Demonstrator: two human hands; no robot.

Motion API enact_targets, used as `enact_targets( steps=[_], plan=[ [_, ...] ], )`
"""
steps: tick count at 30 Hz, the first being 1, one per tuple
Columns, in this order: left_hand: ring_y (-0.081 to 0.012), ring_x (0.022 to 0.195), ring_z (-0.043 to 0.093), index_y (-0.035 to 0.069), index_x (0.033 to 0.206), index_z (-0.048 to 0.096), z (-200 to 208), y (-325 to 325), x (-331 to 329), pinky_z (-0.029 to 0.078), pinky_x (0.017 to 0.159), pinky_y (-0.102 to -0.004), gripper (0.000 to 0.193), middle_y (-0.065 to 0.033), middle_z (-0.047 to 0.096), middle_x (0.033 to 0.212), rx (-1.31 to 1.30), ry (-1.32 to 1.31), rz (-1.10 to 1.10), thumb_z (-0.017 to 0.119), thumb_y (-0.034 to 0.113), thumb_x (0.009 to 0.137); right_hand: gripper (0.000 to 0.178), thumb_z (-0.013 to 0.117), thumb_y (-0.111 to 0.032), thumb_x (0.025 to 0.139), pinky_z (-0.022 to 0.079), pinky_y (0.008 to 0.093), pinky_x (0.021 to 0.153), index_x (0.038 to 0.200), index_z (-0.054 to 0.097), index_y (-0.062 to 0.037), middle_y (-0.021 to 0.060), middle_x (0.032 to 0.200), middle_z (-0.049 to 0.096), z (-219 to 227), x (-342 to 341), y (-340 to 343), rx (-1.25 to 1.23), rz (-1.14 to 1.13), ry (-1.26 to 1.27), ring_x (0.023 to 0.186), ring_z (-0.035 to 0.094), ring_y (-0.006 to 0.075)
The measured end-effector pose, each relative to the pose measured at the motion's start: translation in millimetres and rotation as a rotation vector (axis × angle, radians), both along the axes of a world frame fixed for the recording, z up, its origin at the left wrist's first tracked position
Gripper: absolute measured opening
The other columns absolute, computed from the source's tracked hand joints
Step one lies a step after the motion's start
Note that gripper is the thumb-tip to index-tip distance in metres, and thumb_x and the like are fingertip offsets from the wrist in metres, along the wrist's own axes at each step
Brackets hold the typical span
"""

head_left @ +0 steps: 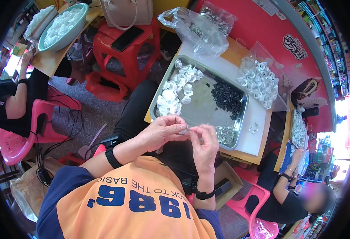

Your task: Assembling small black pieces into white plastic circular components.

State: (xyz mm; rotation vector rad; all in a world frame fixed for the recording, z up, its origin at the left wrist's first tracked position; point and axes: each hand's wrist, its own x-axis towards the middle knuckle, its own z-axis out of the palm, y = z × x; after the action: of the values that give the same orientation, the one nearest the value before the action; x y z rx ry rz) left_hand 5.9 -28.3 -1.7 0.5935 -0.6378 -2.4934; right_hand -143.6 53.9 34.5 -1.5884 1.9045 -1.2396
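Note:
My left hand (168,130) and my right hand (205,144) meet over the near edge of a metal tray (201,104). Their fingertips pinch together on a small pale piece (183,131), mostly hidden by the fingers, its kind unclear. Inside the tray, white plastic parts (169,97) lie heaped along the left side. Small black pieces (227,97) form a pile at the right. Tiny shiny metal-looking pieces (225,135) sit in the near right corner, close to my right hand.
The tray rests on a white-topped table (254,140). Beyond it lie a clear bag (211,43) and a bag of white ring-like parts (259,81). Left stand a red stool (121,59) bearing a phone (127,38). Other people (17,99) sit at left and right (280,203).

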Motion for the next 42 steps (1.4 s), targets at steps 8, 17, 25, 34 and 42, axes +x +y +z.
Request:
enact_targets(
  steps=[8,17,25,34,42],
  plan=[
    [-0.0142,0.098,0.064,0.006,0.099,0.058,-5,-1,3,0.055,0.091,-0.0338,0.012,-0.0037,0.062,0.1,0.095,-0.015,-0.096,0.06,0.018,0.095,0.014,0.071,-0.001,0.079,0.047,0.037,0.077,0.091,0.065,-0.0048,0.0089,0.093,0.057,-5,-5,1,-0.142,0.079,0.378,0.086,0.058,0.027],
    [-0.0189,0.104,0.064,0.002,0.114,0.058,-8,0,3,0.053,0.096,-0.036,0.021,-0.0089,0.063,0.109,0.27,0.088,-0.073,0.056,0.013,0.097,0.015,0.073,-0.001,0.076,0.048,0.0342,0.075,0.089,0.066,-0.0059,0.0063,0.092,0.059,-6,-4,8,-0.035,-0.007,0.116,0.085,0.059,0.0229],
    [-0.023,0.11,0.062,-0.002,0.131,0.048,3,1,5,0.051,0.1,-0.0385,0.036,-0.0142,0.061,0.118,0.186,0.066,-0.086,0.053,0.009,0.097,0.014,0.074,0.001,0.075,0.05,0.0285,0.067,0.085,0.067,-0.0037,0.0063,0.089,0.06,-4,-2,8,-0.029,-0.027,-0.017,0.077,0.059,0.0175],
    [-0.0191,0.11,0.061,-0.003,0.126,0.053,-5,3,6,0.049,0.101,-0.0336,0.037,-0.0119,0.061,0.118,0.151,0.045,-0.068,0.06,0.013,0.094,0.013,0.075,-0.004,0.075,0.045,0.0319,0.072,0.085,0.067,-0.0073,0.0031,0.084,0.059,-6,0,9,-0.005,-0.001,0.079,0.074,0.057,0.0187],
    [-0.0168,0.109,0.062,-0.004,0.125,0.054,-10,6,7,0.05,0.099,-0.0301,0.034,-0.011,0.062,0.117,0.107,-0.028,-0.047,0.058,0.011,0.095,0.015,0.074,-0.008,0.078,0.041,0.034,0.078,0.091,0.068,-0.0082,0.0026,0.087,0.059,-2,-1,10,-0.103,0.142,0.515,0.08,0.058,0.0195]
  ],
)
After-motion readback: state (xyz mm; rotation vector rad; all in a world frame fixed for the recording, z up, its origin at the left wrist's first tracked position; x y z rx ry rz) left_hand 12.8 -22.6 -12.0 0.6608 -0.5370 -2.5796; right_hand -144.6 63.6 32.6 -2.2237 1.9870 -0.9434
